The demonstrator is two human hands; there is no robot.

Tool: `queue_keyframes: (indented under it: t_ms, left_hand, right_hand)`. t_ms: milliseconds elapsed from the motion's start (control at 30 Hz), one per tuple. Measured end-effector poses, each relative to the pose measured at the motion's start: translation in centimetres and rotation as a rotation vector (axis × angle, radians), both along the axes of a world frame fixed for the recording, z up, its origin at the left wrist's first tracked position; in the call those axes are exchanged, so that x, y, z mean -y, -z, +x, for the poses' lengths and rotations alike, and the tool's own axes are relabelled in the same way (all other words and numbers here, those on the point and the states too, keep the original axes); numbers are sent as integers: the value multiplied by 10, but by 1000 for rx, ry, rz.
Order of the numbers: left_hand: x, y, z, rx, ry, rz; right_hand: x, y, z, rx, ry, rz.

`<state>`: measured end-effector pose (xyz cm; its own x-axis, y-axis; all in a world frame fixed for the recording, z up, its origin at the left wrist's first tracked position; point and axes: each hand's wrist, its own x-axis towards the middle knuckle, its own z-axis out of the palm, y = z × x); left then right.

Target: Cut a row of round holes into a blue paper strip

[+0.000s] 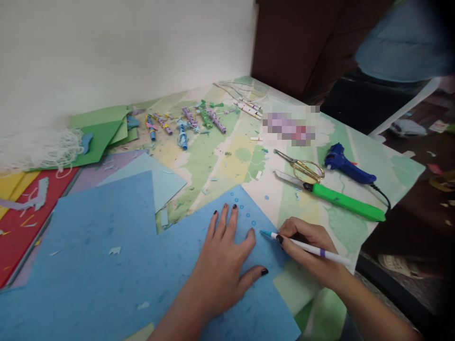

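Note:
A large blue sheet of paper [177, 251] with a notched upper edge covers the near part of the table. My left hand [227, 260] lies flat on it, fingers spread. Between the fingertips and the sheet's right edge runs a row of several small drawn circles [248, 215]. My right hand [309, 246] pinches a white marker [302, 245] with a blue tip and a purple band. Its tip points at the paper just below the lowest circle; whether it touches, I cannot tell.
Right of the sheet lie scissors [302, 166], a green-handled knife [341, 201] and a blue glue gun [350, 166] with its cord. Several rolled paper pieces [182, 135] and markers [248, 110] sit farther back. White string [39, 149] and coloured sheets [103, 128] are piled at left.

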<state>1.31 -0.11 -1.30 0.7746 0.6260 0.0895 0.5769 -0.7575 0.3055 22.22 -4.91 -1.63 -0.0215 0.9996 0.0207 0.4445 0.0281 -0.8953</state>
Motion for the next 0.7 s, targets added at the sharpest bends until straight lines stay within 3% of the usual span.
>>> queue_keyframes:
  t_ms: [700]
  left_hand:
    - [3, -1, 0, 20, 17, -3]
  right_hand:
    - [-3, -3, -2, 57, -57, 54]
